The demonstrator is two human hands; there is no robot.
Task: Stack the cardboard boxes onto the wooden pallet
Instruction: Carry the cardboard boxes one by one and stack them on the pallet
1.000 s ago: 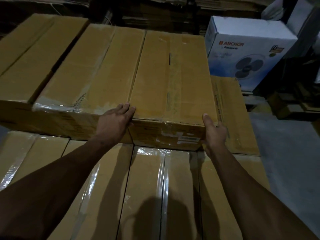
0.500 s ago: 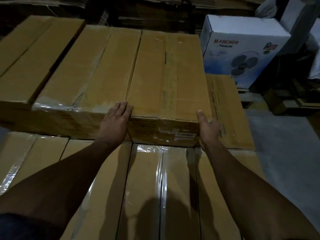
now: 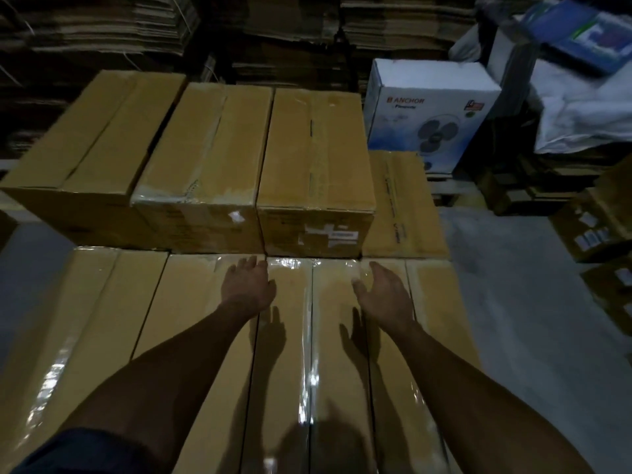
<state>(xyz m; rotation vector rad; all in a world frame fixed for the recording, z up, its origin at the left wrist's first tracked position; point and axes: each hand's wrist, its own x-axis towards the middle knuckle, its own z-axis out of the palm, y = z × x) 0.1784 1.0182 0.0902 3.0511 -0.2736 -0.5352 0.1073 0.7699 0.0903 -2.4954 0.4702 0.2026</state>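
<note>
**Hands off the rightmost upper box**

Both hands had let go of the rightmost upper cardboard box (image 3: 316, 172) and drawn back. It sat in the upper row, touching its neighbour box (image 3: 205, 165). The left hand (image 3: 248, 289) and right hand (image 3: 384, 295) hovered just before it over the lower boxes (image 3: 191, 336), fingers loosely spread, holding nothing. The pallet was hidden.
</note>
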